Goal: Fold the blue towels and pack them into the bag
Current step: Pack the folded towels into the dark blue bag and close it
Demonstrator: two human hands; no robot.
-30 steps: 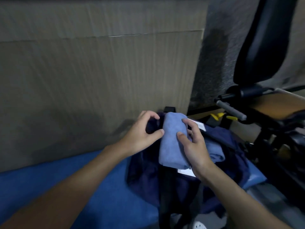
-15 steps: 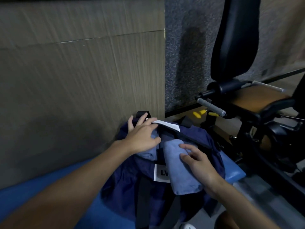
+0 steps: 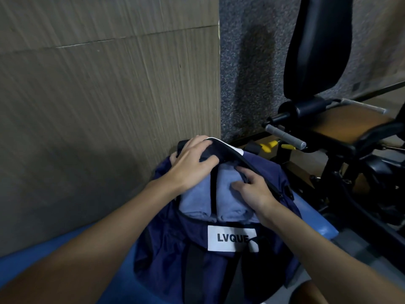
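Toward the right end of the blue pad [image 3: 315, 219], close to its far edge, the navy bag [image 3: 173, 249] sat with its mouth open. On my feed I saw two folded blue towels lying inside it side by side, the left towel [image 3: 195, 200] and the right towel [image 3: 232, 208], with a black strap [image 3: 213, 194] between them. The left hand [image 3: 192, 163] gripped the bag's far rim, fingers over it, thumb beneath. The right hand [image 3: 255, 190] pressed bent fingertips onto the right towel; I could not tell whether it pinched the cloth. A white label [image 3: 232, 239] reading LVQUE showed on the bag's near side. A black gym machine [image 3: 317, 51] stood beyond the pad's right end.
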